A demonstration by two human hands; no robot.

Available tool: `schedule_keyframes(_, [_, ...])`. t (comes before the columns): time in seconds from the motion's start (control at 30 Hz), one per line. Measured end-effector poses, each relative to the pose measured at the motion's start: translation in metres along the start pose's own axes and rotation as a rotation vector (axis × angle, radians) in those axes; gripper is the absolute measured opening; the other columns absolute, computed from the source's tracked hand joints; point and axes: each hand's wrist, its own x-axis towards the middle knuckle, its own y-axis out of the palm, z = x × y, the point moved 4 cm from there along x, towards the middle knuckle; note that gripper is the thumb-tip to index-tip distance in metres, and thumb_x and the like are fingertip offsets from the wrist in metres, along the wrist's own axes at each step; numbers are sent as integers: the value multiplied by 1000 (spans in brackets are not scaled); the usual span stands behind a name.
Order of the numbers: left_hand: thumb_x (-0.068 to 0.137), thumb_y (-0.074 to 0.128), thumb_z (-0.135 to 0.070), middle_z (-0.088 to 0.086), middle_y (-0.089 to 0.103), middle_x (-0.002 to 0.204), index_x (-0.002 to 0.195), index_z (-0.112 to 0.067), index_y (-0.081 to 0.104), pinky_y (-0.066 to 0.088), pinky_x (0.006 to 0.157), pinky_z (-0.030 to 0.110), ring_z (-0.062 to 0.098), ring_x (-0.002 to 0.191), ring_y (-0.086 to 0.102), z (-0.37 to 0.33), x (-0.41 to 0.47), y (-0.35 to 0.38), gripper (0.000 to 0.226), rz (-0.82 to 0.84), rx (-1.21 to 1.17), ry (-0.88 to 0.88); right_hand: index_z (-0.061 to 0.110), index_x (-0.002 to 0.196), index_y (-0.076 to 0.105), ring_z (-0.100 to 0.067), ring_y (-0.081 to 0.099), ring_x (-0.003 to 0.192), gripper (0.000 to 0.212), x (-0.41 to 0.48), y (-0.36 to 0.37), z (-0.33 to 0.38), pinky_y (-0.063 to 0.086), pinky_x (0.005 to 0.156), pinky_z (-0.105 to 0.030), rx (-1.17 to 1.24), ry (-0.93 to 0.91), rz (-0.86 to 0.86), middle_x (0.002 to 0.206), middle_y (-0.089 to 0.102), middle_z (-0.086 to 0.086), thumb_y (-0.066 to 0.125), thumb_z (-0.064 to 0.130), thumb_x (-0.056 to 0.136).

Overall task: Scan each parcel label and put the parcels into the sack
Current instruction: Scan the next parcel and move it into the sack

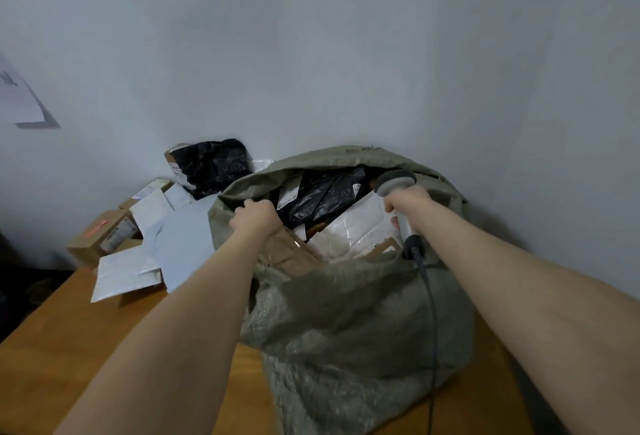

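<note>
A grey-green woven sack [346, 313] stands open on the wooden table [86, 348], against the wall. Inside it lie a black plastic parcel [325, 195], a white padded parcel [356, 227] and a brown padded parcel [291, 254]. My left hand [256, 218] grips the sack's left rim above the brown parcel. My right hand [408, 206] grips a grey barcode scanner [398, 189] over the sack's mouth; its dark cable [431, 313] hangs down the front of the sack.
Left of the sack lies a pile of parcels: white mailers [156, 247], brown cartons [100, 234] and a black-wrapped box [211, 164]. A red scanner glow falls on one carton. A sheet of paper [17, 95] hangs on the wall at far left.
</note>
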Motion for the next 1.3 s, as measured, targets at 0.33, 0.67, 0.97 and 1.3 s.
schedule_keyframes(0.33, [91,49,-14,13,59,121,120,-11,58,46,75,36,31,106,58,-67,41,-47,31,-163,-57,199,4,123,46,-28,61,64,39,37,-16,73,54,51,-34,445,-88,103,106,55,-21,57,2,86])
schedule_keyframes(0.67, [94,49,-31,10,37,150,147,-19,28,33,108,53,34,135,37,-72,150,-35,58,-53,-26,312,2,121,58,-25,60,77,43,121,16,84,51,61,-31,371,-68,146,97,61,-14,63,7,79])
schedule_keyframes(0.97, [100,34,-16,4,2,162,153,-17,-7,11,113,63,30,148,4,-55,269,-60,67,-11,-131,220,2,123,62,-30,60,103,76,204,51,147,53,87,-39,323,-195,28,119,63,-18,69,24,50])
schedule_keyframes(1.3, [97,39,-34,16,25,155,154,-23,0,24,112,57,36,141,26,-42,265,-29,70,64,-70,232,-5,123,50,-29,64,89,45,195,63,143,56,75,-37,159,-91,-82,103,59,-19,66,7,82])
